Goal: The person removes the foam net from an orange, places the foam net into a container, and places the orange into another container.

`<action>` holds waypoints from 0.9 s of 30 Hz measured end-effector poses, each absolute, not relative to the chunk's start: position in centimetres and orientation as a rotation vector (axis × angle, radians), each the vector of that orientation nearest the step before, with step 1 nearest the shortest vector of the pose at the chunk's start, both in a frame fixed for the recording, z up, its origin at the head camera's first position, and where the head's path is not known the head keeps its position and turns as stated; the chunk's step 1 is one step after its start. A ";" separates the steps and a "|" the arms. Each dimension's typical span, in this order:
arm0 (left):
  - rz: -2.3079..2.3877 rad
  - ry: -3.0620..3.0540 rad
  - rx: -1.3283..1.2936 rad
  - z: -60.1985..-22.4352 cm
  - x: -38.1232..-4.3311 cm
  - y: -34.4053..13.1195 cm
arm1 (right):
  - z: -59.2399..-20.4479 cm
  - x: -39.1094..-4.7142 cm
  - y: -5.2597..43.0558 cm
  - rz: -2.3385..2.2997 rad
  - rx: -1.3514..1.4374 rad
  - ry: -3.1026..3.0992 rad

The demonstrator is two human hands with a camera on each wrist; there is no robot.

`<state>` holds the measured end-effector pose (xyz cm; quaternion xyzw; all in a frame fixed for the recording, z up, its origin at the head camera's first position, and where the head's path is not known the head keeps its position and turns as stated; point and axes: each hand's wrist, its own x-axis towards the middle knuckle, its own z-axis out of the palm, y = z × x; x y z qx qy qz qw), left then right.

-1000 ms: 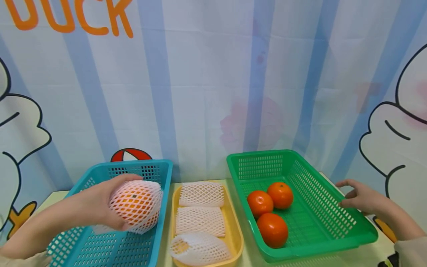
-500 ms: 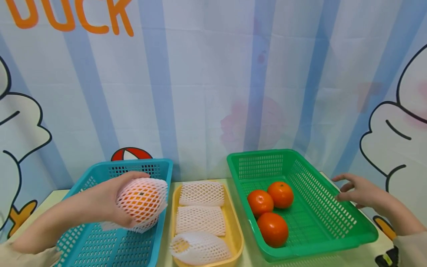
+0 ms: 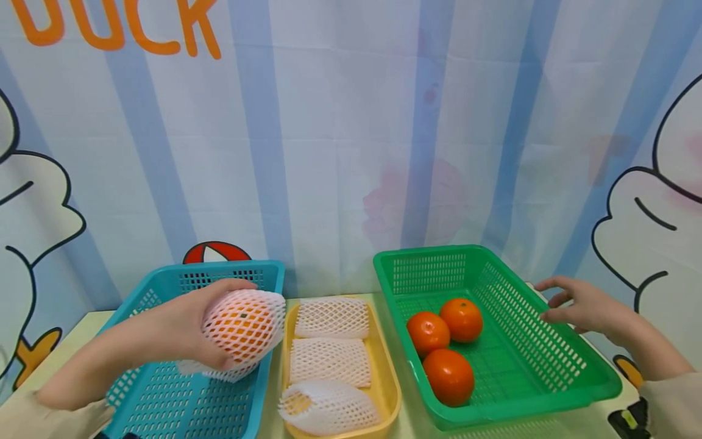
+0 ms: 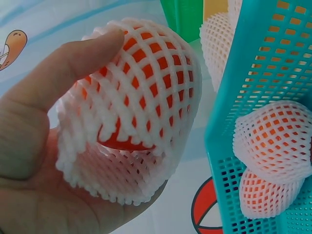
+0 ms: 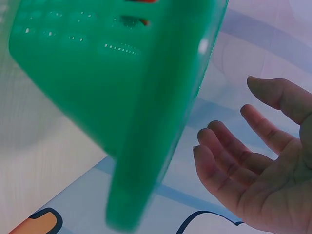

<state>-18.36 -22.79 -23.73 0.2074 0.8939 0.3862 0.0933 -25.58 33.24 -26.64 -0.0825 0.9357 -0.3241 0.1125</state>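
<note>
In the head view my left hand (image 3: 183,329) grips an orange (image 3: 244,329) in a white foam net sleeve. It is held up over the blue basket (image 3: 261,390), by its right rim. The left wrist view shows the sleeve's open end, with the thumb (image 4: 73,66) across the foam and the other fingers mostly hidden behind. Two more sleeved oranges (image 4: 274,141) lie in that basket. My right hand (image 3: 595,308) hovers, fingers relaxed and holding nothing, beside the right wall of the green basket (image 3: 499,366). In the right wrist view it stands apart from the basket.
Bare oranges (image 3: 448,378) lie in the left part of the green basket. Between the baskets stands a yellow tray (image 3: 386,390) with foam net sleeves (image 3: 330,364). A printed curtain (image 3: 340,152) hangs close behind the table.
My left hand has carried the sleeved orange rightward and slightly up, toward the blue basket's right rim. My right hand has drifted a little left and up.
</note>
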 end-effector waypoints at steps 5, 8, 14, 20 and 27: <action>1.155 2.640 0.636 -23.5 -18.4 -22.5 | -26.5 -25.5 32.8 -0.975 -0.273 2.741; 1.168 2.626 0.628 -23.5 -18.4 -22.3 | -26.4 -25.4 32.5 -0.987 -0.301 2.738; 1.163 2.630 0.610 -23.3 -18.4 -21.8 | -26.1 -25.3 31.7 -0.971 -0.355 2.749; 1.174 2.635 0.630 -23.3 -18.4 -21.5 | -25.9 -25.1 30.6 -0.968 -0.419 2.786; 1.212 2.592 0.673 -23.2 -18.5 -21.2 | -25.7 -25.2 29.5 -0.983 -0.476 2.791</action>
